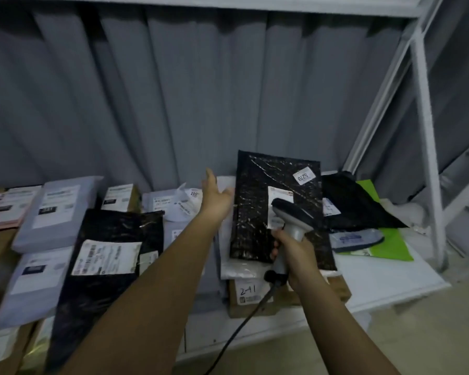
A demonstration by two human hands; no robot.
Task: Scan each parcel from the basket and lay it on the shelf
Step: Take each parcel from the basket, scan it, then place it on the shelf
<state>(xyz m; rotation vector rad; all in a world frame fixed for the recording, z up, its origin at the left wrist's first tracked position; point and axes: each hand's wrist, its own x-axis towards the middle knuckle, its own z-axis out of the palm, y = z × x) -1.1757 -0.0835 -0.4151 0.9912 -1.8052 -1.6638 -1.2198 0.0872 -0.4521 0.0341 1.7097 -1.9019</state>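
Observation:
A black plastic parcel (257, 201) with white labels lies on the white shelf (385, 282), on top of white bags and a cardboard box. My left hand (214, 193) reaches over the shelf just left of that parcel, fingers straight and holding nothing. My right hand (295, 253) grips the handle of a grey corded barcode scanner (293, 215), whose dark head hangs over the parcel's label. The basket is out of view.
Many parcels cover the shelf: a long black one (106, 255) at the left front, grey bags (52, 212) further left, a dark bag (358, 204) and a green one (390, 244) at the right. A grey curtain hangs behind. A white upright post (428, 158) stands at the right.

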